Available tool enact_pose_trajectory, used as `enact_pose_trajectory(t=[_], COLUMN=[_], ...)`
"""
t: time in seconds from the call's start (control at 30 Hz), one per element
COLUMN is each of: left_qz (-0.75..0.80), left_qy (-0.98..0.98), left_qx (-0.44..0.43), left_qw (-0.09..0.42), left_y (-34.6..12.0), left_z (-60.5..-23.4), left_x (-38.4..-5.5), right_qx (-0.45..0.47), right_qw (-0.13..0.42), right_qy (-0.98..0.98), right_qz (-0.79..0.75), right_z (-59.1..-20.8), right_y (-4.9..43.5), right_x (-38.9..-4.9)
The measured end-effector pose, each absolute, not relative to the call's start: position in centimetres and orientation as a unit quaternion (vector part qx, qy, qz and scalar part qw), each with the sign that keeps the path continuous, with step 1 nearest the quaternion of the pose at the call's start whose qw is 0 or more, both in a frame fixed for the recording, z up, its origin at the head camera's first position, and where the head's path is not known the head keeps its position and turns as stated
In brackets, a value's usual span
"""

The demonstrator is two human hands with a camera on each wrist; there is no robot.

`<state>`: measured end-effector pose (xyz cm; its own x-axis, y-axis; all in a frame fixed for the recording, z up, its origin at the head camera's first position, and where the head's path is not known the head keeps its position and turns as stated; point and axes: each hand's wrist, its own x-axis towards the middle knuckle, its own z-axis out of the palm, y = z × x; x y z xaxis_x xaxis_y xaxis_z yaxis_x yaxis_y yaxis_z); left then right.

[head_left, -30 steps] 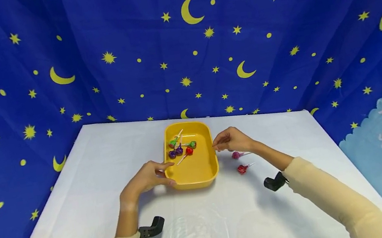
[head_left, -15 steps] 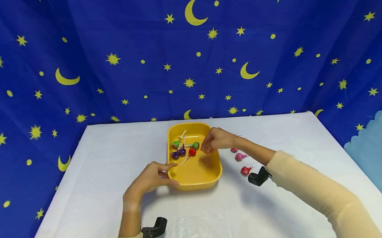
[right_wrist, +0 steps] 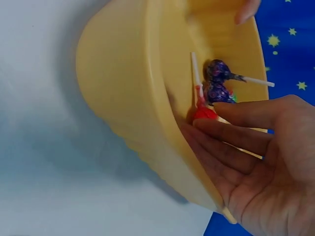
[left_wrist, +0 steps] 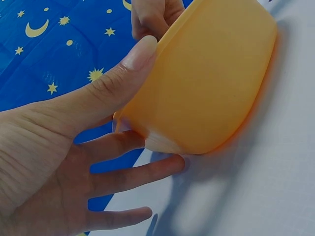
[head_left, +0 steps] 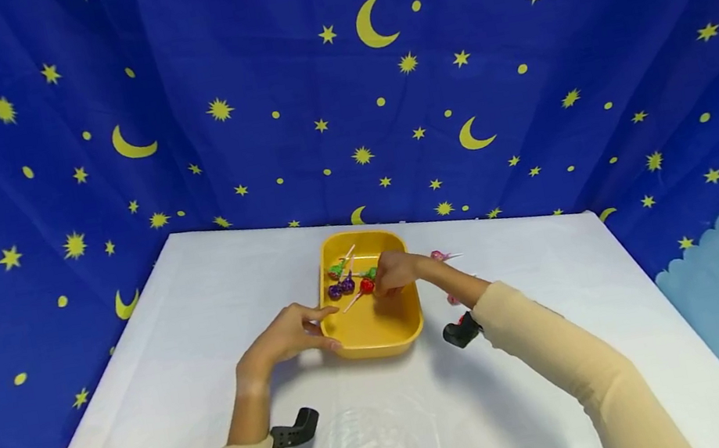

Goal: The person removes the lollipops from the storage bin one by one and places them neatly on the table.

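Note:
A yellow plastic tray (head_left: pixel 372 330) stands on the white table with several lollipops in it. My left hand (head_left: pixel 288 335) steadies its near left corner, thumb and index finger gripping the wall while the other fingers spread. Inside the tray, my right hand (head_left: pixel 398 271) reaches over the right rim. In the right wrist view its thumb and fingertips meet the head of a red lollipop (right_wrist: pixel 205 113); no firm pinch shows. Two purple lollipops (head_left: pixel 342 288) lie just left, and a green lollipop (head_left: pixel 335 270) lies behind them. Another green lollipop (head_left: pixel 371 273) is partly covered by the right hand.
Right of the tray, a pink lollipop (head_left: pixel 438 255) lies on the white tablecloth (head_left: pixel 201 298). More lollipops are partly hidden under the right forearm. A blue curtain with yellow moons and stars (head_left: pixel 277 71) hangs behind. Black wrist camera mounts (head_left: pixel 294 431) protrude from both sleeves.
My right hand has moved left from outside the tray's right rim to inside it, down beside the red lollipop. My left hand has stayed on the tray's corner. The view has shifted slightly.

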<state>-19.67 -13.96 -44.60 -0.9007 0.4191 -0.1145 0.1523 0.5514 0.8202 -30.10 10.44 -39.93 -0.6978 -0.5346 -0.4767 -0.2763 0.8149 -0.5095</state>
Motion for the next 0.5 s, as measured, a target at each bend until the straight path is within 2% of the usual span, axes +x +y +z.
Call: enact_pose_trajectory(t=[0.27,0.5], left_qz=[0.444,0.448], left_qy=[0.868,0.864], left_qx=[0.162,0.167], left_qw=[0.153,0.157], left_y=[-13.9,-14.0], left_z=[-44.5,-44.5], left_x=[-19.6,-19.7], right_qx=[-0.216,-0.247], right_qw=[0.328,0.335], right_qy=[0.904,0.894], right_qz=[-0.168,-0.167], right_z=[-40.5,-40.0], right_y=[9.7,8.9], right_x=[-31.0,-31.6])
